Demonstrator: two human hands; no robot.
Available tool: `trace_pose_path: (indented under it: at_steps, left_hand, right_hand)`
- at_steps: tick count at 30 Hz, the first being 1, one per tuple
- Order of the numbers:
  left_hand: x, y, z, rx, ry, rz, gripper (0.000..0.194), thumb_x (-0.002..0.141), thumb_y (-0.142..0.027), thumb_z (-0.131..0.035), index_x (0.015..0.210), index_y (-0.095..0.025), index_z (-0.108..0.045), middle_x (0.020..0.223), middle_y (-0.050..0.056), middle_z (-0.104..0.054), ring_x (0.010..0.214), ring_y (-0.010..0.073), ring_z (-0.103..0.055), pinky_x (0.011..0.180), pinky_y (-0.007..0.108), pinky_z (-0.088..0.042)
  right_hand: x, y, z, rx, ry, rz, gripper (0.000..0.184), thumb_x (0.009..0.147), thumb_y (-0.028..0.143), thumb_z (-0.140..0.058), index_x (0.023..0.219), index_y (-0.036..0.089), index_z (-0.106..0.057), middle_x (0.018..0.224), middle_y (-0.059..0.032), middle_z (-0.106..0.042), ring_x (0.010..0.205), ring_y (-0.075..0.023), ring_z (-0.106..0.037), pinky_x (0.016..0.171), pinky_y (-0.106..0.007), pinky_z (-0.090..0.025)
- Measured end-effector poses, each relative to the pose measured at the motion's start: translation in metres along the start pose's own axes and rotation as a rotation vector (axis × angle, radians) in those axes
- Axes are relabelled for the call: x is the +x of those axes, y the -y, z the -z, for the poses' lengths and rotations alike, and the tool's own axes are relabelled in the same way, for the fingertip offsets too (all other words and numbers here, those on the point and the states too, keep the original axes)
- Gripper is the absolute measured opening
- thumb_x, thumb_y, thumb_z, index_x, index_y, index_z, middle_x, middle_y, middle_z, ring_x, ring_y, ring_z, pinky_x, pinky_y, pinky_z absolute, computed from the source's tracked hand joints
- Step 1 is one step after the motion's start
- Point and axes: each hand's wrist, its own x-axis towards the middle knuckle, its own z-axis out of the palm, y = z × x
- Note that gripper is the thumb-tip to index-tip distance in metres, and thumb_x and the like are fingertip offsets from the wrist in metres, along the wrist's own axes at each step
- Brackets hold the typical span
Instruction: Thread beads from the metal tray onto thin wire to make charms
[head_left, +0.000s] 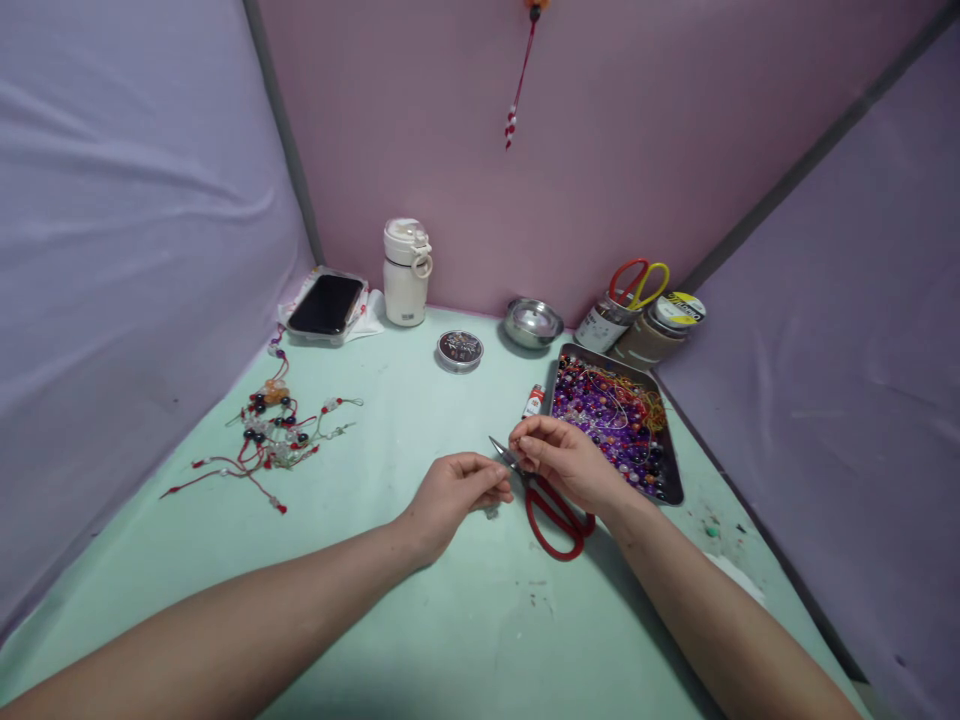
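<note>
Your green desk (360,640), pink wall (450,130) at twelve o'clock
Beads (600,410) in tray (676,458), two o'clock; left hand (459,500) and right hand (570,462) fingers pinched closed, contents unclear.

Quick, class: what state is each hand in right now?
Left hand: fingers pinched closed; anything held can't be made out.
Right hand: fingertips pinched closed by the red-handled scissors; contents unclear.

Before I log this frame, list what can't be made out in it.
All in the head view:
- Anything between the fingertips of the left hand and right hand: too small, partly finger-covered.
- Hanging ornament, top: cut off by upper edge.
- Round tin, lid print: too small.
- Lower ends of whatever the jar holds: hidden inside.
</note>
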Motion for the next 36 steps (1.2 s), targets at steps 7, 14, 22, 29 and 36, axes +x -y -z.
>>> trace_pose_path:
  at_steps: [7,14,22,29,36]
  left_hand:
    - [0.0005,0.0013,0.0016,0.000,0.016,-0.008,0.023,0.071,-0.034,-0.073,0.074,-0.012,-0.067,0.072,0.006,-0.068,0.070,0.0150,-0.063,0.080,0.034,-0.050]
    - [0.0008,0.0016,0.0014,0.012,0.008,-0.003,0.023,0.071,-0.034,-0.073,0.074,-0.011,-0.067,0.071,0.006,-0.068,0.070,0.0146,-0.063,0.079,0.033,-0.050]
    - [0.0008,0.0002,0.0004,0.007,0.004,0.010,0.023,0.070,-0.033,-0.074,0.072,-0.011,-0.067,0.070,0.006,-0.068,0.069,0.0140,-0.063,0.078,0.031,-0.050]
    - [0.0006,-0.0002,0.0008,0.023,-0.001,0.014,0.023,0.070,-0.033,-0.074,0.073,-0.011,-0.067,0.070,0.006,-0.068,0.069,0.0142,-0.063,0.078,0.032,-0.050]
    - [0.0022,0.0008,0.0014,0.020,0.005,0.011,0.024,0.070,-0.034,-0.073,0.074,-0.011,-0.067,0.071,0.006,-0.068,0.070,0.0144,-0.063,0.079,0.032,-0.050]
  right_hand:
    - [-0.0002,-0.0004,0.0000,-0.009,0.026,-0.001,0.016,0.075,0.032,-0.071,0.082,0.019,-0.065,0.067,0.0022,-0.054,0.059,-0.0091,-0.044,0.059,-0.026,-0.035]
    - [0.0000,-0.0020,0.0014,-0.026,0.017,0.004,0.016,0.075,0.032,-0.071,0.083,0.018,-0.065,0.068,0.0019,-0.055,0.060,-0.0093,-0.044,0.059,-0.026,-0.035]
    - [-0.0002,-0.0025,0.0007,0.009,0.031,0.002,0.013,0.077,0.029,-0.070,0.082,0.018,-0.066,0.067,0.0024,-0.054,0.059,-0.0085,-0.044,0.060,-0.025,-0.032]
    - [-0.0003,-0.0022,0.0002,0.019,0.032,-0.007,0.013,0.077,0.029,-0.070,0.083,0.018,-0.065,0.069,0.0018,-0.055,0.060,-0.0088,-0.044,0.060,-0.025,-0.033]
    - [-0.0006,-0.0008,0.0001,0.018,0.029,0.005,0.012,0.077,0.028,-0.070,0.082,0.018,-0.065,0.070,0.0015,-0.056,0.060,-0.0082,-0.045,0.060,-0.025,-0.034]
